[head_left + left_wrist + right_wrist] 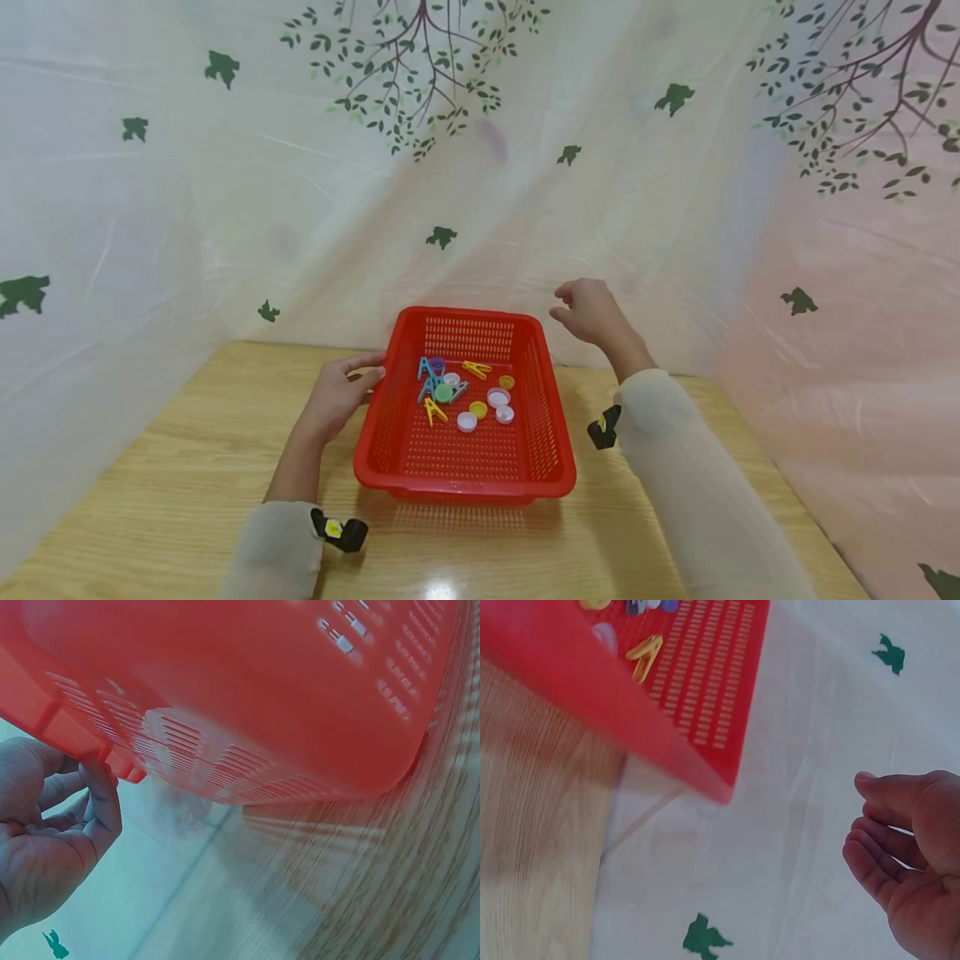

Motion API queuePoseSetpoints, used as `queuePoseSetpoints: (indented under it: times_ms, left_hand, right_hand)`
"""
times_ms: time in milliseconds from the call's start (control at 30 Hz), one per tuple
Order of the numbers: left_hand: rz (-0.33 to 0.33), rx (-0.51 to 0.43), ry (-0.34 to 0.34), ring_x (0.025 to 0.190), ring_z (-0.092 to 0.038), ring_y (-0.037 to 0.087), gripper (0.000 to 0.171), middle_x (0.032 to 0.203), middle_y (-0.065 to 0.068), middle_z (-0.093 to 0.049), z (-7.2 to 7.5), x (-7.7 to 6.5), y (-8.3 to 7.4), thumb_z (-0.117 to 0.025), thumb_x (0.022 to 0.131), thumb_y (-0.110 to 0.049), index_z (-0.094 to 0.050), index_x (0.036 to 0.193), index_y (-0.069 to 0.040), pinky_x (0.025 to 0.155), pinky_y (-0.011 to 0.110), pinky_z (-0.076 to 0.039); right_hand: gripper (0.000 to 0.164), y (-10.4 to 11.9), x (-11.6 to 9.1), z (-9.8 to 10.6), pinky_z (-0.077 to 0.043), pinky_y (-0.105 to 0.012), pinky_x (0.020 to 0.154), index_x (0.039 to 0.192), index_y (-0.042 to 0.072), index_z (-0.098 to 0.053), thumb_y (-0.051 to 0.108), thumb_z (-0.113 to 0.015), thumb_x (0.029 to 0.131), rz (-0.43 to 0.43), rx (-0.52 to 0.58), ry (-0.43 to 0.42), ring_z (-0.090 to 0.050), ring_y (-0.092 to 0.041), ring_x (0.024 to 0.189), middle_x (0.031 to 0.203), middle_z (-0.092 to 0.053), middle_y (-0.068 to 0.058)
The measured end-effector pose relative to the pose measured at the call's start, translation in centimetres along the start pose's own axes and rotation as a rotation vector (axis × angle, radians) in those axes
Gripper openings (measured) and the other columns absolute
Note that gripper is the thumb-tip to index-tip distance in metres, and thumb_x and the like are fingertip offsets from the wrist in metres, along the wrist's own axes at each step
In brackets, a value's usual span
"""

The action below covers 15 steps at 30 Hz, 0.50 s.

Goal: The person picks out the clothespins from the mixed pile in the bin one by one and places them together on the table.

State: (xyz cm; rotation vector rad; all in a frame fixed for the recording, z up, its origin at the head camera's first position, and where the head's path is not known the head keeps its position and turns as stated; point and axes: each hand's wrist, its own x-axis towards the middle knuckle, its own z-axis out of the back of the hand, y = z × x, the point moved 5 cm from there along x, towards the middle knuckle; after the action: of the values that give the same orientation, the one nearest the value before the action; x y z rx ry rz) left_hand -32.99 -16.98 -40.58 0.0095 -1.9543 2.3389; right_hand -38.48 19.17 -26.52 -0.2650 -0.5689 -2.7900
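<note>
A red plastic basket [468,492] with slotted walls stands on the wooden table. My left hand [339,396] grips its left rim; in the left wrist view the fingers [101,799] curl at that rim. Inside lie several clothespins, such as a yellow clothespin [476,369] at the back, another yellow clothespin [432,412] and a blue clothespin [426,388]. Among them are several round caps: a green cap [444,392], a yellow cap [477,409], a white cap [467,422]. Raised beyond the basket's back right corner, my right hand [592,312] holds nothing, its fingers loosely bent.
The wooden table [187,467] reaches out on both sides of the basket. Behind it hangs a pale curtain [337,242] printed with leaves and branches, close to the basket's back rim. A black wrist camera [339,531] sits on the left sleeve, another wrist camera [603,427] on the right.
</note>
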Motion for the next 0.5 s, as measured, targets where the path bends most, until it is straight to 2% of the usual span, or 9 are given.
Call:
queuePoseSetpoints:
  times_ms: [133,500]
  left_hand:
    - [-0.002,0.003,-0.005,0.11,-0.068,0.032,0.039,0.14,0.018,-0.06,0.1,0.2,0.4,-0.059,0.105,-0.019,-0.06,0.142,-0.005,0.09,0.049,-0.059]
    - [0.006,0.008,-0.003,0.11,-0.068,0.031,0.04,0.14,0.019,-0.06,0.0,0.1,0.2,-0.059,0.105,-0.019,-0.059,0.142,-0.004,0.09,0.046,-0.06]
  right_hand:
    - [0.037,2.0,0.5,-0.6,-0.056,-0.048,0.099,0.132,-0.001,-0.065,0.017,-0.066,0.1,-0.026,0.041,0.002,-0.063,-0.037,0.115,0.132,-0.065,-0.021]
    - [0.038,5.9,1.1,-2.6,-0.056,-0.044,0.098,0.131,0.002,-0.066,0.021,-0.07,0.098,-0.002,0.092,0.015,-0.062,-0.031,0.111,0.129,-0.065,-0.015]
